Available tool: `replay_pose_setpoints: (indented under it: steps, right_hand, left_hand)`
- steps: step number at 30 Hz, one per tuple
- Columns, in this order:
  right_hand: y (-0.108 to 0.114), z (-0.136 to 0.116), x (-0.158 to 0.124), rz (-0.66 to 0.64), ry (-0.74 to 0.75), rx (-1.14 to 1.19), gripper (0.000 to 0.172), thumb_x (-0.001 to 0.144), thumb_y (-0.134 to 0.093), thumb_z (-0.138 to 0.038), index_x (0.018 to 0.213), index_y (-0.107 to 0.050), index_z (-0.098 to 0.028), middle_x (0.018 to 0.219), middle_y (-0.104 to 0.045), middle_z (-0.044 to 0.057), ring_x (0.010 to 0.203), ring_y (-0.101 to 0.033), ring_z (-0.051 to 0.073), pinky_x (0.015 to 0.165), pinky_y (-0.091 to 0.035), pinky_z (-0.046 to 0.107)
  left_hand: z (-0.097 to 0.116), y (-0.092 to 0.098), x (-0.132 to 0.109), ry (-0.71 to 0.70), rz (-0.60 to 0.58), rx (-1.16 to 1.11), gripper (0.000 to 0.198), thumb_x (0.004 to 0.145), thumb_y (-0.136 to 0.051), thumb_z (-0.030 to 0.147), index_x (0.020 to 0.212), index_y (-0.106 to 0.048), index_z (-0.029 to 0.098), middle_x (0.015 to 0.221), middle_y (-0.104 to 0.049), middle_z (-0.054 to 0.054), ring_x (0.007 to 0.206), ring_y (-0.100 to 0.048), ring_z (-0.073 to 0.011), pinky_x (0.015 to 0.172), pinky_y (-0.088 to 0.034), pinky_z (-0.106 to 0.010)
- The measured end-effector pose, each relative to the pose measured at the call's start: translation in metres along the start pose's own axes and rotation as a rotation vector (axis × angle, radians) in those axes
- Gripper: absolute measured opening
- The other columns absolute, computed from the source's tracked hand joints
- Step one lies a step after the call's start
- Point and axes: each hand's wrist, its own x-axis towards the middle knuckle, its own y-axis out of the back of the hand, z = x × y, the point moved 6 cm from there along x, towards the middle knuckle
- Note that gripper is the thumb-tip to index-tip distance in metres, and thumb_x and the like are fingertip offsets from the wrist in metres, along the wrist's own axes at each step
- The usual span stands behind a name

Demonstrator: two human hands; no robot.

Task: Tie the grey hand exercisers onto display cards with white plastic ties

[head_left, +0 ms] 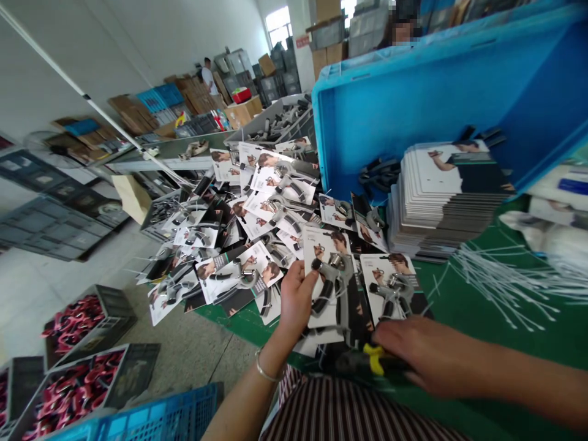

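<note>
My left hand [296, 300] is closed on the left edge of a printed backing card with a grey and black hand grip strengthener [337, 288] on it, tilted up above the table's near edge. Low at the right, my right hand [425, 352] is wrapped around cutting pliers [376, 358] with yellow and black handles; their jaws point left, dark and blurred, below the held card. Another carded hand grip strengthener [394, 291] lies flat just beyond my right hand. To the left spreads a heap of carded grip strengtheners [239, 272].
A stack of printed cards [432, 202] stands by a tipped blue crate [413, 110]. Loose white cable ties [509, 282] lie on the green table [441, 331]. Grey bins of red grips [82, 321] sit on the floor at left. Two people are in the background.
</note>
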Motion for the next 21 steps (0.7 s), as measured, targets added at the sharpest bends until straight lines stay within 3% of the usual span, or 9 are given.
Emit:
replay_pose_setpoints:
  steps: [2, 5, 9, 12, 16, 21]
  right_hand:
    - [-0.002, -0.003, 0.000, -0.031, 0.036, 0.051, 0.027, 0.079, -0.062, -0.016, 0.105, -0.065, -0.020, 0.102, -0.072, 0.009, 0.093, -0.069, 0.027, 0.084, -0.052, 0.037]
    - [0.008, 0.017, 0.005, 0.173, -0.118, 0.159, 0.033, 0.096, -0.049, -0.032, 0.123, -0.060, -0.017, 0.120, -0.069, 0.014, 0.108, -0.067, 0.027, 0.096, -0.051, 0.041]
    - [0.000, 0.039, 0.009, 0.394, -0.272, 0.134, 0.056, 0.100, -0.041, -0.046, 0.145, -0.043, -0.012, 0.146, -0.051, 0.021, 0.134, -0.050, 0.032, 0.113, -0.037, 0.053]
    - [-0.016, 0.036, 0.016, 0.516, -0.301, 0.079, 0.056, 0.101, -0.041, -0.043, 0.148, -0.040, -0.013, 0.144, -0.053, 0.020, 0.135, -0.050, 0.032, 0.113, -0.039, 0.055]
    - [-0.022, 0.019, 0.025, 0.683, -0.267, 0.000, 0.052, 0.101, -0.043, -0.038, 0.147, -0.039, -0.014, 0.136, -0.058, 0.018, 0.129, -0.054, 0.031, 0.110, -0.043, 0.053]
    - [-0.019, 0.011, 0.031, 0.729, -0.237, -0.047, 0.052, 0.100, -0.046, -0.035, 0.147, -0.039, -0.014, 0.132, -0.059, 0.017, 0.125, -0.055, 0.030, 0.108, -0.045, 0.051]
  left_hand:
    - [0.007, -0.003, 0.005, -0.112, 0.086, 0.057, 0.015, 0.085, -0.065, 0.030, 0.093, -0.061, 0.019, 0.076, -0.066, 0.000, 0.067, -0.058, -0.0136, 0.066, -0.045, -0.024]
    - [0.023, -0.007, 0.004, -0.252, 0.162, 0.029, 0.017, 0.089, -0.062, 0.031, 0.101, -0.060, 0.020, 0.091, -0.069, -0.003, 0.082, -0.064, -0.0166, 0.078, -0.048, -0.027]
    - [0.037, -0.002, -0.003, -0.379, 0.304, -0.045, 0.020, 0.091, -0.061, 0.028, 0.110, -0.057, 0.020, 0.105, -0.070, -0.006, 0.098, -0.065, -0.0183, 0.090, -0.049, -0.030]
    - [0.031, 0.001, -0.003, -0.405, 0.377, -0.024, 0.020, 0.092, -0.061, 0.027, 0.110, -0.056, 0.019, 0.107, -0.070, -0.007, 0.101, -0.066, -0.0179, 0.094, -0.049, -0.030]
    - [0.020, 0.001, -0.003, -0.410, 0.378, 0.008, 0.021, 0.092, -0.061, 0.027, 0.111, -0.056, 0.018, 0.108, -0.071, -0.009, 0.102, -0.067, -0.0184, 0.094, -0.050, -0.031]
    - [0.012, 0.004, -0.004, -0.396, 0.370, 0.022, 0.023, 0.093, -0.060, 0.029, 0.113, -0.056, 0.018, 0.106, -0.071, -0.009, 0.099, -0.068, -0.0184, 0.089, -0.051, -0.030]
